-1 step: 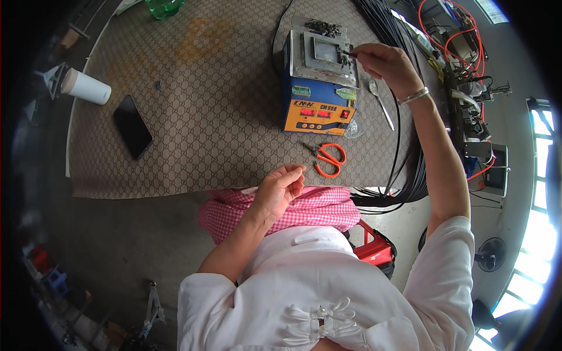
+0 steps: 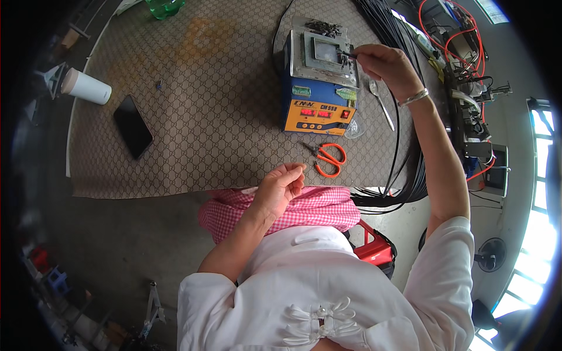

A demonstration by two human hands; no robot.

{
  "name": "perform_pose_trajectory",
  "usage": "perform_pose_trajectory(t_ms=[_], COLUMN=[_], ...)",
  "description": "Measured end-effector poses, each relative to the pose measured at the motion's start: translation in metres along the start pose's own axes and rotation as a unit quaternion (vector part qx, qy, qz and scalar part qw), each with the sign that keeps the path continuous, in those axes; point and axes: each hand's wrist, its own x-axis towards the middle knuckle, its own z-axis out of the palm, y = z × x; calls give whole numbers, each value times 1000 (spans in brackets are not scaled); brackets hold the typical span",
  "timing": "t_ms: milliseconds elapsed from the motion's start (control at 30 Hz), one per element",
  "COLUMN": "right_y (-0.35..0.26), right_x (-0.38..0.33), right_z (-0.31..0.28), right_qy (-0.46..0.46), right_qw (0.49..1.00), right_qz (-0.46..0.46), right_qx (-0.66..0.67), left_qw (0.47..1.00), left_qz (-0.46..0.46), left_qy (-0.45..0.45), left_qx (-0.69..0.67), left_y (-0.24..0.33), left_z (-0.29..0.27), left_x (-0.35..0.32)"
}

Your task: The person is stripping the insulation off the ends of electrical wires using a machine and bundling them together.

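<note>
- Writing: blue-and-orange boxy machine (image 2: 319,96) has dark lettering across its orange front panel (image 2: 297,119); two red lit digit displays (image 2: 315,113) in a dark window, red switch (image 2: 346,114) right of them, row of small round buttons (image 2: 311,126) below. Two greenish stickers (image 2: 301,91) on the blue top edge, print too small to make out.
- Right hand (image 2: 388,65): fingers pinching a thin dark piece (image 2: 349,54), its tip at the right edge of the machine's square basin (image 2: 326,51).
- Left hand (image 2: 280,188): thumb and index tips pressed together near the counter (image 2: 211,117) edge, above the pink checked cloth (image 2: 281,215); can't tell if anything thin sits between them.
- Machine: toward the counter's far right; grey metal top, pale surface inside basin, dark crumbly residue (image 2: 323,27) behind it.
- Nearby: orange-handled scissors (image 2: 341,154) in front, spoon (image 2: 381,105) to the right.
</note>
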Motion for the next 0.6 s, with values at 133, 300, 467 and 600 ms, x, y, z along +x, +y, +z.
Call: perform_pose_trajectory(t_ms=[133,300,467,600], right_y=[-1,4,12,13], right_x=[-10,-10,8,27], right_z=[9,11,8,11], right_qy=[-10,28,87,55], right_qw=[999,999,944,881], right_qz=[-3,-32,-153,-116], right_qx=[50,-32,-279,-455], left_qw=[999,999,1000,999], left_qz=[34,35,8,-8], left_qy=[-6,3,9,32], left_qx=[13,16,5,-3], left_y=[10,14,3,-1], left_z=[8,11,1,-6], left_x=[1,0,4,6])
